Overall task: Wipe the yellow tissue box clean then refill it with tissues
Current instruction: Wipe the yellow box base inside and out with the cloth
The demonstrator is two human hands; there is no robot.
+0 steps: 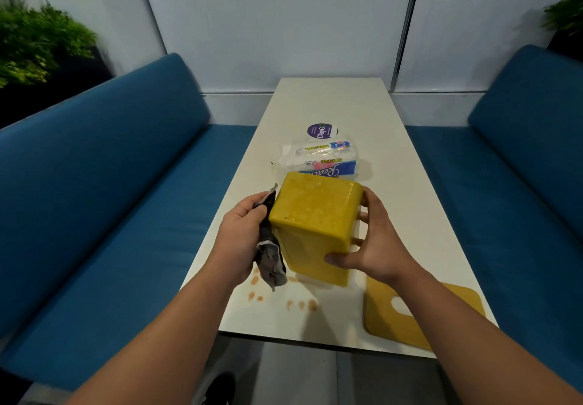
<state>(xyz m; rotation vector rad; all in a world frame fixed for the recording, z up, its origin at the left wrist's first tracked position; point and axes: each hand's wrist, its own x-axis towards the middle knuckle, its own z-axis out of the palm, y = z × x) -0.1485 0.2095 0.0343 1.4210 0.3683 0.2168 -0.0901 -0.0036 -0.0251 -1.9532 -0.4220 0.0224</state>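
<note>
Both forearms come in from the bottom, bare. Right hand [375, 247] grasps the yellow tissue box [312, 224]: thumb across the near face low down, fingers wrapped round the right side. Left hand [243, 234] is clenched on a dark grey cloth [271, 256], bunched, pressed against the box's left side; one tail of the cloth hangs below the hand, another tip pokes up past the box's top left corner.

Box is tilted, with a closed face turned up toward the camera, wet-looking and blotchy. Cannot tell if its lower edge touches the table [410, 183] or sits just above it. It is over the near half of the surface, roughly centred between the long edges.

Yellow lid [394, 316], flat with an oval slot, lies at the near right corner of the table, partly under the right forearm, one corner overhanging the near edge.

Orange-brown spots [299, 303] are scattered on the surface near the near edge, below the cloth and the box.

Pack of paper towels [325, 158], clear wrap with blue print, lies just beyond the box toward the middle of the table. Round purple sticker [321, 130] sits on the surface right behind the pack.

Blue benches [110, 183] run along both long edges. White wall panels sit at the far end. Green plants [34, 45] are at top left and top right, blurred.
</note>
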